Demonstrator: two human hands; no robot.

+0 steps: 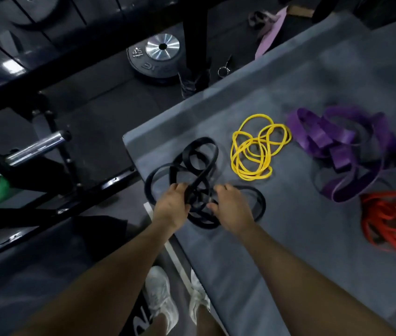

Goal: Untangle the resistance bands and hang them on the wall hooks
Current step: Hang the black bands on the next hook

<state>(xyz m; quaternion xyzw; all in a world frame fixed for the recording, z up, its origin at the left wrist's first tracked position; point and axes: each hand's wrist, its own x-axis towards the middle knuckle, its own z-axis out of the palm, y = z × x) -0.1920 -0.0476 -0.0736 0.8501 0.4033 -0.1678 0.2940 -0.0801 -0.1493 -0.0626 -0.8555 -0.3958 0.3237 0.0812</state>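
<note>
- Grey padded surface [252,251] in dim gym carried four band tangles.
- Black band [200,154] lay at near-left corner; my left hand [171,209] & right hand [234,210] both pinched its strands.
- Yellow band [252,146], purple band [342,146], red band [395,224] lay apart to the right.

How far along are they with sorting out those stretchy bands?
Barely started. Nothing looks done: no band is hung, and no wall hooks are in view. In hand: the left hand and right hand both grip the tangled black band on the grey mat. Left: the yellow band, purple band and red band lie in heaps, untouched.
</note>
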